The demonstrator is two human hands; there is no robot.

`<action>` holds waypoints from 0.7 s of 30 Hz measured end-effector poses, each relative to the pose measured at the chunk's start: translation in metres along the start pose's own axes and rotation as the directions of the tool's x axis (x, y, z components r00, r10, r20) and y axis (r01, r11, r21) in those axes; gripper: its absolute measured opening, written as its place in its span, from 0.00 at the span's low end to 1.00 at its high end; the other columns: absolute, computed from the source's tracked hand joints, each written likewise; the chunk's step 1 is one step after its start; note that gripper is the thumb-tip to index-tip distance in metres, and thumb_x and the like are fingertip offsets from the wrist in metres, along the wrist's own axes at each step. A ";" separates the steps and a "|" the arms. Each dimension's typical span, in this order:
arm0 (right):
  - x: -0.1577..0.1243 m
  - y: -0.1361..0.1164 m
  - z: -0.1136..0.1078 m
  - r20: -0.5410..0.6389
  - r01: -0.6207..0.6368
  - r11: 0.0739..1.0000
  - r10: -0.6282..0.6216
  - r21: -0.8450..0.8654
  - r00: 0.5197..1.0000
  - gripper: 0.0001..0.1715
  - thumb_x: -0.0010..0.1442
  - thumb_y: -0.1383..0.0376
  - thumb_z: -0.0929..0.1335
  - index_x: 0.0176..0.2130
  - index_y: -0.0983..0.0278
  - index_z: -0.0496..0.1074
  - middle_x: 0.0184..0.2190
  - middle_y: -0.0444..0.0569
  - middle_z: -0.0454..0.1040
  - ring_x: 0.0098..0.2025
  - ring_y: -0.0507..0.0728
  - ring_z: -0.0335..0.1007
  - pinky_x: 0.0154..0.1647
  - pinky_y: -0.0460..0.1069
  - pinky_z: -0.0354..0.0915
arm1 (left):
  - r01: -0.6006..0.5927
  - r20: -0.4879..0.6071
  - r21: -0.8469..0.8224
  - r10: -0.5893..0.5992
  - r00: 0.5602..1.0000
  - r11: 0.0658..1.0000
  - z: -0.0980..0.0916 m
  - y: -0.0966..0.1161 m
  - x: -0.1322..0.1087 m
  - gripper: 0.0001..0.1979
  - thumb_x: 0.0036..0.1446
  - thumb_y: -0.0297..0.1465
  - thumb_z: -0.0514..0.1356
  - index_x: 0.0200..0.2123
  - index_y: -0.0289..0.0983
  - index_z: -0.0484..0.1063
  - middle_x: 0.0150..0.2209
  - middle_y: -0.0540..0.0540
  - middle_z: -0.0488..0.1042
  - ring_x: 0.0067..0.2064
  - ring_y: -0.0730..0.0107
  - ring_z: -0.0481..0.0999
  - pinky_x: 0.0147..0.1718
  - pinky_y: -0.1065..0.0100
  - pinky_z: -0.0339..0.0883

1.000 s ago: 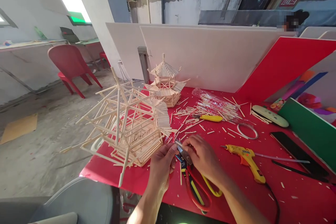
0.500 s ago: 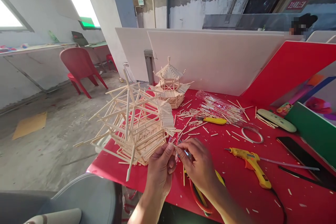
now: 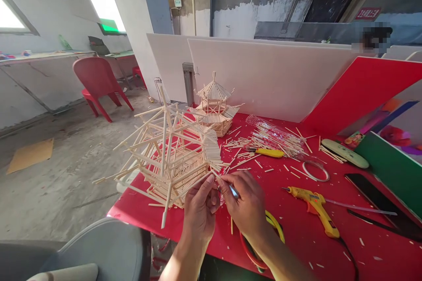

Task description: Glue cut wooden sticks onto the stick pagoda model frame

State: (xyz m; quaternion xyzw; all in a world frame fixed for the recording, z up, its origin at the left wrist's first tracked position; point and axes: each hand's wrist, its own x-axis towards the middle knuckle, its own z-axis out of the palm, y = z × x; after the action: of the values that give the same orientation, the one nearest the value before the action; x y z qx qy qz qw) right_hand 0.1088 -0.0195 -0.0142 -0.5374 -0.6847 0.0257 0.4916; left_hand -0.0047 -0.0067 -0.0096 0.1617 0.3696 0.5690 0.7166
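"Pale wood, thin and bare: the open stick frame (image 3: 169,149) stands left of centre on the red table (image 3: 303,241), just beyond your hands, long struts jutting past the left edge. What are your fingers doing?"

"Your left hand (image 3: 199,204) and right hand (image 3: 245,199) nearly meet, each with thumb and forefinger pressed together on what looks like a short stick (image 3: 215,174); it's too small there to be sure. A metal edge (image 3: 234,192) glints under your right fingers."

"How should you expect the wood to handle?"

"The stick is likely light, dry and stiff, and apt to snap if you bend it; pinch it at the middle. The frame is probably light too, but fragile at its joints: take it low, by the dense base (image 3: 180,170), rather than by the struts."

"And around you?"

"A smaller pagoda (image 3: 215,107) stands on the far side of the frame; a yellow glue gun (image 3: 314,206) lies to your right, loose sticks (image 3: 239,142) farther off."
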 end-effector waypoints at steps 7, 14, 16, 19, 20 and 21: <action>-0.001 0.002 0.003 0.014 -0.009 0.999 0.009 -0.043 1.000 0.06 0.67 0.65 0.66 0.41 0.60 0.74 0.34 0.48 0.77 0.37 0.55 0.70 0.40 0.50 0.66 | 0.023 -0.017 -0.005 -0.023 1.000 1.000 0.001 0.000 0.000 0.16 0.41 0.36 0.74 0.23 0.33 0.72 0.16 0.55 0.65 0.16 0.84 0.58 0.13 0.79 0.46; -0.001 0.002 0.006 0.017 0.009 0.997 -0.008 -0.083 1.000 0.07 0.68 0.64 0.65 0.41 0.60 0.74 0.35 0.49 0.77 0.38 0.56 0.70 0.41 0.51 0.66 | 0.098 0.009 -0.061 -0.097 0.995 0.993 0.003 0.001 0.004 0.17 0.39 0.36 0.75 0.22 0.33 0.71 0.17 0.55 0.65 0.15 0.86 0.55 0.13 0.80 0.45; 0.000 0.002 0.006 0.014 0.012 0.996 -0.011 -0.087 1.000 0.07 0.68 0.64 0.65 0.41 0.60 0.74 0.35 0.48 0.77 0.38 0.56 0.70 0.41 0.51 0.65 | 0.109 0.005 -0.082 -0.109 0.994 0.991 0.004 0.001 0.005 0.18 0.37 0.35 0.75 0.21 0.33 0.70 0.17 0.55 0.66 0.15 0.87 0.55 0.12 0.80 0.46; 0.000 0.003 0.006 0.010 0.014 0.996 -0.013 -0.083 1.000 0.06 0.68 0.65 0.65 0.41 0.60 0.73 0.35 0.48 0.77 0.38 0.56 0.69 0.41 0.50 0.65 | 0.103 -0.008 -0.098 -0.104 0.995 0.990 0.006 0.001 0.006 0.17 0.37 0.35 0.75 0.21 0.33 0.70 0.16 0.55 0.65 0.16 0.86 0.56 0.12 0.81 0.45; 0.000 0.003 0.007 0.005 0.016 0.997 -0.015 -0.081 1.000 0.06 0.68 0.65 0.66 0.41 0.61 0.74 0.35 0.48 0.77 0.38 0.56 0.69 0.41 0.50 0.65 | 0.099 -0.010 -0.101 -0.101 0.995 0.990 0.006 0.000 0.006 0.17 0.38 0.35 0.75 0.21 0.33 0.70 0.15 0.55 0.65 0.15 0.86 0.56 0.12 0.81 0.45; 0.000 0.003 0.007 0.000 0.019 0.997 -0.019 -0.080 1.000 0.05 0.67 0.65 0.66 0.41 0.61 0.74 0.35 0.48 0.77 0.38 0.56 0.69 0.40 0.50 0.65 | 0.095 -0.011 -0.104 -0.097 0.995 0.990 0.006 0.000 0.006 0.17 0.39 0.35 0.74 0.21 0.33 0.70 0.15 0.56 0.64 0.15 0.86 0.55 0.12 0.81 0.44</action>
State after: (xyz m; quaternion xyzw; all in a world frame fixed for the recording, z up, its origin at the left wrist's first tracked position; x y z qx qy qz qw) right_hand 0.1059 -0.0148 -0.0194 -0.5503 -0.6901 -0.0065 0.4700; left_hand 0.0002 0.0001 -0.0075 0.1017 0.3529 0.5535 0.7475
